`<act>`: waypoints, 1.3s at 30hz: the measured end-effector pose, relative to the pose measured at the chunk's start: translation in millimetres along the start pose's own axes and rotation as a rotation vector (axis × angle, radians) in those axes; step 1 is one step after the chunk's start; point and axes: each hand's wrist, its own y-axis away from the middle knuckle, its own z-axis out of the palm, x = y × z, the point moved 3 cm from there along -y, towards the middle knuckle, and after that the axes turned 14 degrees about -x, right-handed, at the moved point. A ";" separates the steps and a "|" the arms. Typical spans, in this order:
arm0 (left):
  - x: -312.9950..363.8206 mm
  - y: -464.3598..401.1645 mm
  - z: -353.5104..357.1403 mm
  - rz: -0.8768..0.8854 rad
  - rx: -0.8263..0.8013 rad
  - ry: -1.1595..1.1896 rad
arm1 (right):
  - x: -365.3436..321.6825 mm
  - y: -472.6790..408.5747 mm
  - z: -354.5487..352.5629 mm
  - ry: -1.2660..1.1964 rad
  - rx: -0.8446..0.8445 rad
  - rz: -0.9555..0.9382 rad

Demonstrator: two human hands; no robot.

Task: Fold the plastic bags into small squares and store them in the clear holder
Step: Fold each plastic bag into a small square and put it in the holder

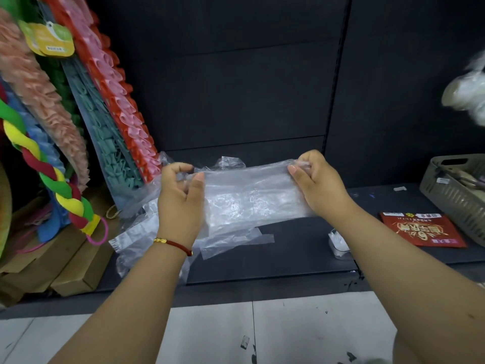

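Shelf: a dark shelf (288, 258) with a dark back panel carries everything; its front edge runs above a pale tiled floor (288, 332).
Hanging goods: colourful ruffled and braided items (78, 122) lean at the shelf's left end, over brown cardboard boxes (70, 271) at the front left corner.
Loose bags: a heap of crumpled clear plastic bags (136, 240) lies on the left half of the shelf, from near the back panel to near the front edge, partly under the left forearm.
Basket: a grey slatted basket (451, 200) sits at the shelf's right end, holding things too blurred to name.
Held bag: one clear plastic bag (249, 198) is stretched flat, as a wide band, between the two hands, lifted above the middle of the shelf, its lower edge hanging toward the heap.
Red packet: a red printed packet (422, 229) lies flat just in front of the basket, toward the right front.
Left hand (181, 200): pinches the bag's left end between thumb and curled fingers; a red cord bracelet (173, 244) circles the wrist.
Right hand (319, 185): pinches the bag's upper right corner between thumb and fingers.
Clear holder (338, 244): a small clear container with white folded pieces inside stands near the shelf's front edge, beside the right forearm.
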 end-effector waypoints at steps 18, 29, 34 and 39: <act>-17.4 -6.1 -18.2 -0.339 -0.166 0.390 | 7.2 -1.7 2.2 -0.447 -0.319 -0.019; -12.1 -6.0 -34.5 -0.315 -0.361 0.320 | 2.9 2.0 -4.6 -0.438 -0.282 0.047; -9.7 -5.7 -38.1 -0.304 -0.390 0.183 | 9.3 -3.3 -4.0 -0.334 -0.216 0.061; -9.1 -8.8 -44.4 -0.252 -0.379 -0.019 | 13.2 -7.3 -0.4 -0.219 -0.195 0.039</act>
